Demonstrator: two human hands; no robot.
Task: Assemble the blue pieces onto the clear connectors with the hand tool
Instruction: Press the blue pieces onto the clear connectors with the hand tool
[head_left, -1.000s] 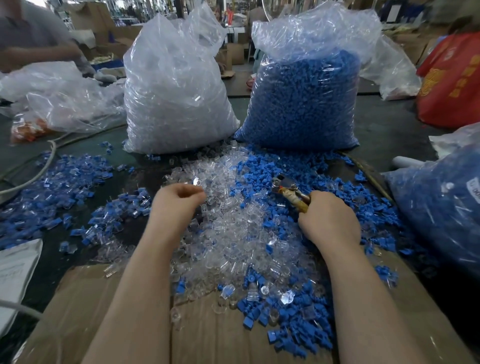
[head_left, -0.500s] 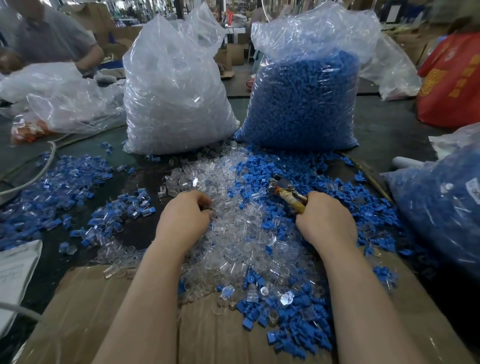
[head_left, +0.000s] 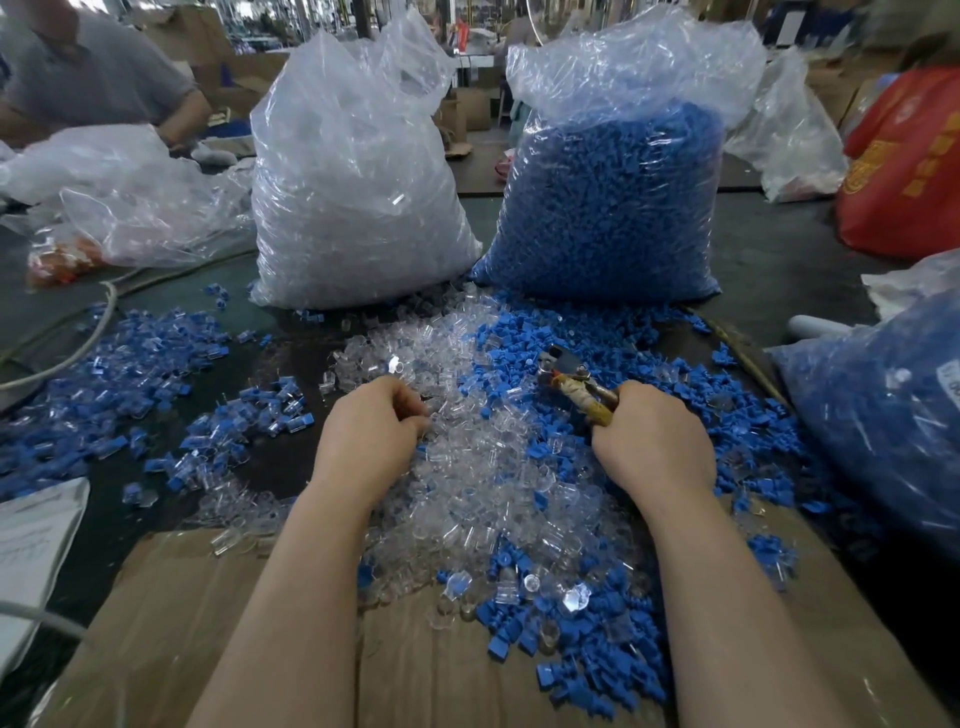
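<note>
Flanking two hands (head_left: 371, 431), two bags (head_left: 353, 208).

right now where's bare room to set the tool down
Bare cardboard lies left of the left hand's forearm, and dark table between the assembled pieces and the clear connectors. Around the hand tool and right hand, blue pieces crowd everything.

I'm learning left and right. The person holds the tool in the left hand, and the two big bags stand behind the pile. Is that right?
Not quite. The tool is in the right hand, as the head view shows. The left hand reaches into the clear pieces of the pile. The clear bag and the blue bag do stand behind the pile.
</note>
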